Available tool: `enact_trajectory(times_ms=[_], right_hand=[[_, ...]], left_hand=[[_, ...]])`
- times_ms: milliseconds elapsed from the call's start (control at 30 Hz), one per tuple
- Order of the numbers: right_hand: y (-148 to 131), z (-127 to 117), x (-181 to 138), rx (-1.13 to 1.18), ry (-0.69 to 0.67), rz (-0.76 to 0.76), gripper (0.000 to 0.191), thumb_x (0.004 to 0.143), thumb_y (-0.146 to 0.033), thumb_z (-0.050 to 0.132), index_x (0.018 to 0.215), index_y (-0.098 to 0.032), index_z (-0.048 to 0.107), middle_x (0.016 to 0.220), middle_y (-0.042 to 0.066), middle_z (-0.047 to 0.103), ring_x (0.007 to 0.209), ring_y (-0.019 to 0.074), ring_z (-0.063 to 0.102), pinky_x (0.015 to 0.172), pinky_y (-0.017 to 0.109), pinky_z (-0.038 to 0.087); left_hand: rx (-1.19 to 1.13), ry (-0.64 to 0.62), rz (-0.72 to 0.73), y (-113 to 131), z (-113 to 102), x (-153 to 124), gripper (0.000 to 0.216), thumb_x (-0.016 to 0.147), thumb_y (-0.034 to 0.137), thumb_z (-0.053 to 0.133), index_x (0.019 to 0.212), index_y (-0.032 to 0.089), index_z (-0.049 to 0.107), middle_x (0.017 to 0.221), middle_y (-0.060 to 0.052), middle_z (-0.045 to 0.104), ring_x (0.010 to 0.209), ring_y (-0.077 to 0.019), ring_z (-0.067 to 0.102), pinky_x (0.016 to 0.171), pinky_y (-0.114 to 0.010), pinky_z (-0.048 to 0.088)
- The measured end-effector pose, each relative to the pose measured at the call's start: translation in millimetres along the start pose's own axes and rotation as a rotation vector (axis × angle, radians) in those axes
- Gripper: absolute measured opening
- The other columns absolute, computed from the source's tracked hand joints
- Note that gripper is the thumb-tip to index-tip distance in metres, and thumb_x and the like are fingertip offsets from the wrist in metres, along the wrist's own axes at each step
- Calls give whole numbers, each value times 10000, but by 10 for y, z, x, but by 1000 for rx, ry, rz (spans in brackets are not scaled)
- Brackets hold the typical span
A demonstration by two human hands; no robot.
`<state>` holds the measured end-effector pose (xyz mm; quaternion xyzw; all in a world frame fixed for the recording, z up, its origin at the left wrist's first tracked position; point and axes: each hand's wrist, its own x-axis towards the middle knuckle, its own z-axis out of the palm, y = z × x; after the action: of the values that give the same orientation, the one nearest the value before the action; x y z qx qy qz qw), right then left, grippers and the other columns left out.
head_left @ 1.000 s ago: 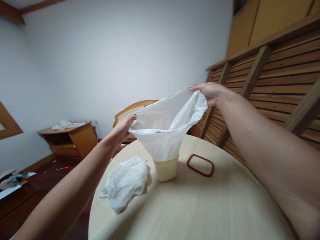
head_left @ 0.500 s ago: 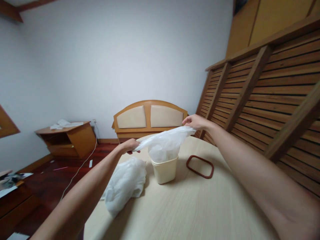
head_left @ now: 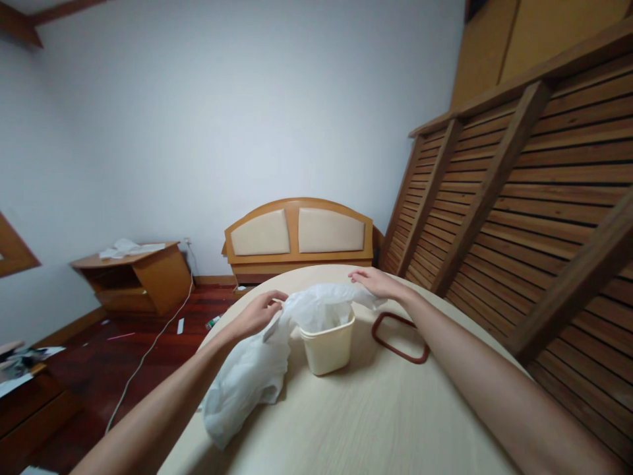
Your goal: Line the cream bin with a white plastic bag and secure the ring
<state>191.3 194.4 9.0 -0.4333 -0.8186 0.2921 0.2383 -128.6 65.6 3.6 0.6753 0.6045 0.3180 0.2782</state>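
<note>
A small cream bin [head_left: 329, 346] stands on a round pale wooden table [head_left: 386, 422]. A white plastic bag [head_left: 321, 307] sits in its mouth and spreads over the rim. My left hand [head_left: 260, 313] pinches the bag's left edge, just left of the bin. My right hand [head_left: 373, 282] grips the bag's right edge, behind and right of the bin. A second crumpled white bag [head_left: 247, 379] lies on the table under my left hand. A brown ring-shaped frame [head_left: 399, 337] lies flat to the right of the bin.
A wooden headboard [head_left: 298, 236] leans on the far wall beyond the table. A slatted wooden panel [head_left: 524, 198] runs along the right. A low wooden cabinet [head_left: 136, 277] with paper on top stands at the left, and a cable trails over the dark red floor [head_left: 128, 343].
Both hands have come down from high above the bin to rim level. The bag, stretched wide open in the air before, now drapes over the bin's mouth.
</note>
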Motion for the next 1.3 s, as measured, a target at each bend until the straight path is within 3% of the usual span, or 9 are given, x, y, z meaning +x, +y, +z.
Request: enact_trajectory(times_ms=[100, 400, 567, 667, 833, 967, 1067, 1167, 1300], right_hand=[[-120, 36, -178, 64, 49, -90, 526, 991, -505, 388, 1162, -132, 717, 1222, 143, 718, 1131, 257, 650, 984, 367, 490], [-333, 156, -891, 83, 13, -235, 497, 785, -443, 757, 1173, -132, 734, 1099, 125, 747, 1025, 283, 674, 960, 414, 483], [-319, 224, -1221, -181, 65, -474, 163, 801, -211, 699, 951, -192, 762, 919, 70, 735, 919, 237, 658, 919, 398, 461], [-195, 362, -1445, -321, -24, -587, 201, 773, -82, 624, 842, -217, 756, 847, 42, 716, 898, 224, 654, 938, 409, 427], [23, 578, -1698, -501, -227, -439, 165, 836, -146, 605, 861, -214, 753, 885, 65, 736, 927, 252, 665, 887, 404, 440], [-12, 592, -1657, -492, -47, -279, 205, 881, -391, 646, 897, -197, 712, 950, 93, 732, 945, 284, 663, 870, 414, 456], [-116, 632, -1520, -349, 181, -151, 420, 871, -488, 657, 1156, -181, 619, 1084, 113, 716, 965, 267, 667, 838, 372, 476], [-143, 750, -1375, -282, 221, -56, 394, 899, -428, 623, 1208, -188, 579, 1077, 93, 725, 939, 237, 680, 793, 322, 470], [56, 880, -1261, -336, 197, 47, 151, 916, -231, 529, 902, -173, 669, 902, 118, 743, 892, 264, 692, 738, 319, 437]], left_hand=[[-15, 103, 93, 63, 81, -152, 400, 887, 530, 480, 907, 176, 664, 896, -89, 705, 835, -237, 662, 724, -321, 507], [25, 129, 276, -29, 380, -515, 419, 875, 420, 631, 1203, 210, 476, 746, 34, 597, 669, -164, 591, 626, -272, 467], [295, 208, 421, -54, 457, -830, 100, 935, 305, 534, 911, 226, 591, 837, -33, 666, 764, -188, 620, 717, -311, 482], [493, 58, 533, -171, 562, -1014, 145, 915, 205, 503, 871, 222, 640, 867, -56, 697, 787, -194, 641, 721, -304, 485], [650, -210, 568, -306, 704, -1132, 149, 904, 225, 545, 849, 229, 684, 810, -41, 715, 745, -199, 671, 719, -315, 502], [435, 163, 409, -199, 705, -1038, 211, 986, 326, 452, 974, 228, 639, 903, -58, 699, 741, -190, 666, 715, -332, 546], [250, 389, 398, -88, 704, -868, 335, 971, 377, 509, 1271, 233, 548, 1309, -142, 597, 1121, -259, 646, 861, -382, 576], [182, 356, 429, -52, 755, -674, 629, 918, 427, 613, 1479, 253, 388, 1607, -172, 305, 1482, -339, 348, 1135, -515, 426], [118, 260, 387, -144, 913, -523, 583, 909, 433, 632, 1426, 235, 453, 1632, -172, 265, 1526, -336, 273, 1234, -555, 262]])
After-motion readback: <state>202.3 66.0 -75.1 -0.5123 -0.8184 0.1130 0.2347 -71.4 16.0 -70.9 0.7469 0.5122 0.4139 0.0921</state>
